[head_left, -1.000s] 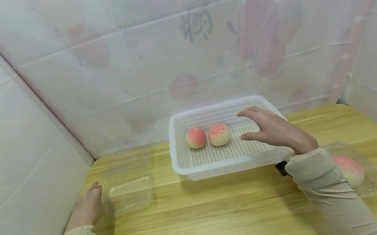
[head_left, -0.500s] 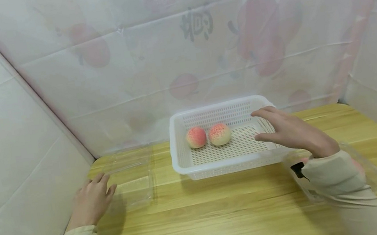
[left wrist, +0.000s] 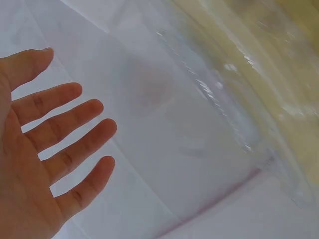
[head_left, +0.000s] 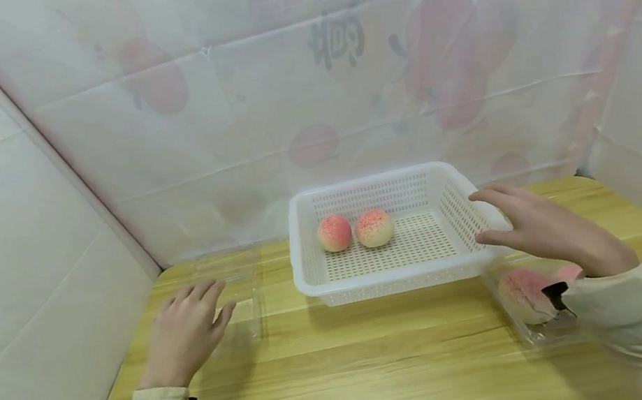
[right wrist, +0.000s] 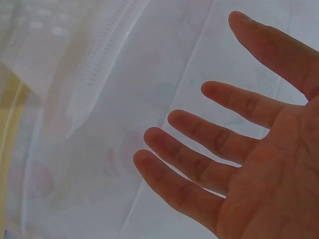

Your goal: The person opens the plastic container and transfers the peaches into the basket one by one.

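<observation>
My left hand hovers with spread fingers over a clear plastic box on the left of the table; the left wrist view shows nothing in its palm. At the right, my right hand hangs in the air by the right end of a white plastic basket, thumb and fingers apart and holding nothing. Inside the basket, toward its left, sit two pink and cream peach-like balls, one redder ball and one speckled ball. Beneath my right forearm, a second clear box holds peach-like balls, partly hidden by the sleeve.
The wooden table carries all of this. A pale printed cloth wall stands right behind the basket, and white cloth walls close off the left and right sides.
My right hand has moved right, from over the basket to its right end. My left hand has unfolded its fingers and shifted right over the clear box. The balls in the basket stay put.
</observation>
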